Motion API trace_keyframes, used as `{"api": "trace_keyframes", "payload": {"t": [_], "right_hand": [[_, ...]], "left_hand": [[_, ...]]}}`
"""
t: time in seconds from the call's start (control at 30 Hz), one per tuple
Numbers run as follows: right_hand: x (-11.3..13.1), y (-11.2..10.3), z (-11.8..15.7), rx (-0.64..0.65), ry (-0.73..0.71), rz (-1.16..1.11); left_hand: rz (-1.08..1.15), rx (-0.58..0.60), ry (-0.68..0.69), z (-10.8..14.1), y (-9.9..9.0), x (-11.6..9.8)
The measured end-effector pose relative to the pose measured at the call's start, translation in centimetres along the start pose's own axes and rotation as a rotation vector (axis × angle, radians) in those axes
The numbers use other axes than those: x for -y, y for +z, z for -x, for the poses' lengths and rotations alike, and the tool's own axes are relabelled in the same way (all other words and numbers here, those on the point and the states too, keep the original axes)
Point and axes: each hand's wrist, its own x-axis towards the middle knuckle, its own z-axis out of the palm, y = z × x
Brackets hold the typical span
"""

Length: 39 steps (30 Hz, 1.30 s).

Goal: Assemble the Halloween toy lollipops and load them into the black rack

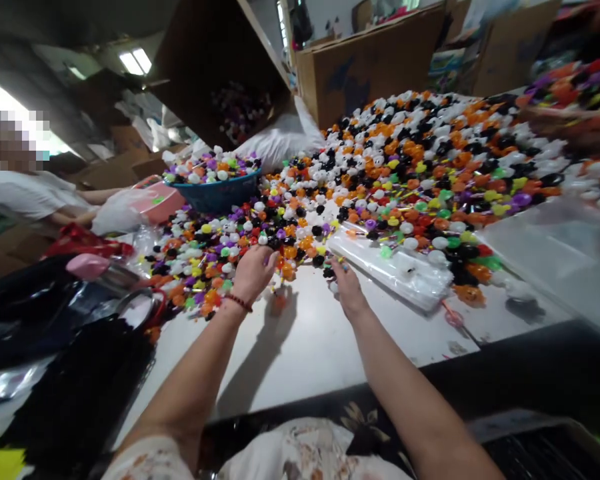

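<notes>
A wide heap of small plastic toys [290, 235] in orange, black, white, purple and green covers the back of the white table [305, 333]. My left hand [254, 272], with a beaded bracelet at the wrist, reaches to the heap's front edge. Its fingers are curled, with a bit of purple showing by the thumb. My right hand [347, 287] is a little apart from it, above the table. The fingers are bent together around small coloured pieces, and a black toy [329, 272] is by the fingertips. What exactly each hand holds is partly hidden.
Clear plastic bags [395, 270] lie right of my right hand. A blue basin [217, 191] full of toys and a pink basin [163, 202] stand at left. A tipped cardboard box [220, 60] is behind them. A co-worker [30, 193] is at far left. A pink-lidded bottle [100, 270] lies nearby.
</notes>
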Motion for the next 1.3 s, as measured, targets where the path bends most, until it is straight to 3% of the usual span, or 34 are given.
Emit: {"api": "trace_keyframes", "payload": {"t": [0.07, 0.17, 0.23, 0.3, 0.53, 0.73, 0.87, 1.0, 1.1, 1.2, 1.27, 1.3], "right_hand": [[-0.1, 0.0, 0.0, -0.019, -0.01, -0.061], [0.0, 0.3, 0.5, 0.027, -0.002, -0.167], [0.3, 0.4, 0.9, 0.067, 0.01, -0.227], [1.0, 0.3, 1.5, 0.064, 0.031, -0.278], [2.5, -2.5, 4.6, -0.024, 0.04, -0.283], [1.3, -6.3, 7.5, 0.017, 0.032, -0.157], [0.1, -6.8, 7.8, 0.029, 0.013, -0.08], [-0.8, -6.6, 7.7, 0.03, -0.008, 0.051], [-1.2, -6.6, 7.6, 0.053, 0.026, 0.114], [-1.1, -6.6, 7.3, 0.062, 0.006, 0.131], [-0.5, -6.6, 7.7, 0.047, -0.014, 0.131], [-0.1, -6.6, 8.1, 0.037, -0.01, 0.129]], "left_hand": [[0.015, -0.035, -0.16, 5.6, 0.0, 0.3], [0.126, 0.063, -0.268, 12.2, 1.2, 0.7], [0.196, 0.113, -0.292, 14.7, 2.2, 0.7], [0.227, 0.119, -0.282, 15.4, 2.8, 0.4], [0.256, 0.131, -0.109, 12.5, 3.3, -2.6], [0.247, 0.155, -0.075, 8.3, 5.8, -4.7], [0.208, 0.096, -0.09, 4.3, 7.1, -5.2], [0.164, 0.216, 0.086, 1.6, 8.1, -5.3], [0.159, 0.293, 0.084, 1.4, 8.5, -4.5], [0.173, 0.291, 0.039, 2.6, 7.5, -4.3], [0.269, 0.241, 0.023, 3.6, 6.3, -5.5], [0.438, 0.173, -0.06, 3.9, 5.8, -6.6]]}}
